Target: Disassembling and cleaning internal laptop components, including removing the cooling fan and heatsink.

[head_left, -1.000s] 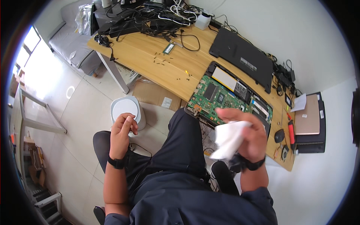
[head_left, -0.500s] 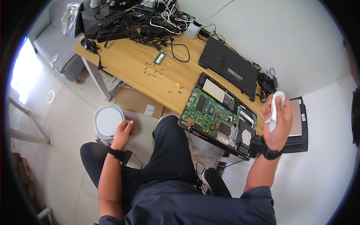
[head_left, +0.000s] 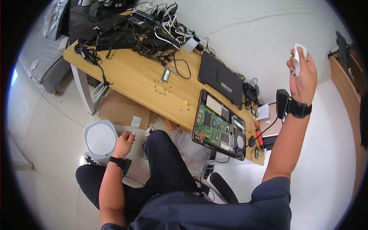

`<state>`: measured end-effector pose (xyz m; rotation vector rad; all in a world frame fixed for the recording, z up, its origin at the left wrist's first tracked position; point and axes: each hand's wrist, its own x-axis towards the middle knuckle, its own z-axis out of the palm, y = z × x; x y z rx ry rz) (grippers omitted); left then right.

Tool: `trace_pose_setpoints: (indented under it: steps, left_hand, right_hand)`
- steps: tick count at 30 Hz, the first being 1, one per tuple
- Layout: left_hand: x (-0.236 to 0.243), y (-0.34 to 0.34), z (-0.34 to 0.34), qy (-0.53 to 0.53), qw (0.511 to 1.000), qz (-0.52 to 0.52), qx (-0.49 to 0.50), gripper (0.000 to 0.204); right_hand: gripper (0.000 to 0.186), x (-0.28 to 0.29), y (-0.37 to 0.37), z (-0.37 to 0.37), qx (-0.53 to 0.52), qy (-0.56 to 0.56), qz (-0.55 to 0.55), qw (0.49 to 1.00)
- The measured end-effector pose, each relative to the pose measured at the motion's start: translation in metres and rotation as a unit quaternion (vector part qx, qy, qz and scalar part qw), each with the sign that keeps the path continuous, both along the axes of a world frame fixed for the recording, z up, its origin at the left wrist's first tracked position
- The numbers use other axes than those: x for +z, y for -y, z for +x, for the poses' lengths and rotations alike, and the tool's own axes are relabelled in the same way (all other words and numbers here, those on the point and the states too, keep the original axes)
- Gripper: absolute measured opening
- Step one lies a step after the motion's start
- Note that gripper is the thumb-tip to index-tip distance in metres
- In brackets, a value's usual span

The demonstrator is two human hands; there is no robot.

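My right hand (head_left: 304,71) is raised at the right, in front of the white wall. Its fingers are closed on a crumpled white tissue (head_left: 297,59). My left hand (head_left: 123,145) hangs low over the floor with loosely curled fingers, and nothing shows in it. Beside it stands a pale grey object with a white round top (head_left: 101,138). An opened laptop base (head_left: 214,126) lies on the table's near edge, its green circuit board and battery exposed. Behind it rests a black laptop bottom cover (head_left: 220,78). A green memory module (head_left: 166,74) and several small dark screws (head_left: 161,87) lie to the left.
Tangled black and white cables (head_left: 153,34) crowd the back of the wooden table (head_left: 130,71). A red-handled tool (head_left: 259,136) and papers (head_left: 263,112) lie at its right end. Flattened cardboard (head_left: 119,109) is under the table. A chair armrest (head_left: 221,188) stands by my lap.
My right hand has risen up and to the right with the tissue, away from the laptop. The red-handled tool has come into sight. The whole view has shifted; my left hand stays loosely curled.
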<state>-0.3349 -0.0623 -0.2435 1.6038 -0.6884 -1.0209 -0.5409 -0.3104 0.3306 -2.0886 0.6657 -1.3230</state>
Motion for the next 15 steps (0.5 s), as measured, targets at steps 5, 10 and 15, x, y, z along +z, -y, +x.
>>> trace_pose_setpoints:
  steps: [5,10,15]
  left_hand:
    - [0.027,-0.001,0.009,0.035,0.999,-0.029,0.018,0.035]
    - [0.065,-0.001,0.021,0.026,0.999,-0.033,0.034,0.033]
    - [0.069,0.003,0.020,0.064,0.998,-0.012,0.026,0.030]
  right_hand:
    - [0.029,0.000,0.056,0.093,-0.077,-0.063,-0.044,0.994]
    - [0.042,-0.077,0.151,0.165,-0.213,-0.287,-0.209,0.910]
    - [0.032,-0.165,0.244,0.174,-0.173,-0.434,-0.168,0.868]
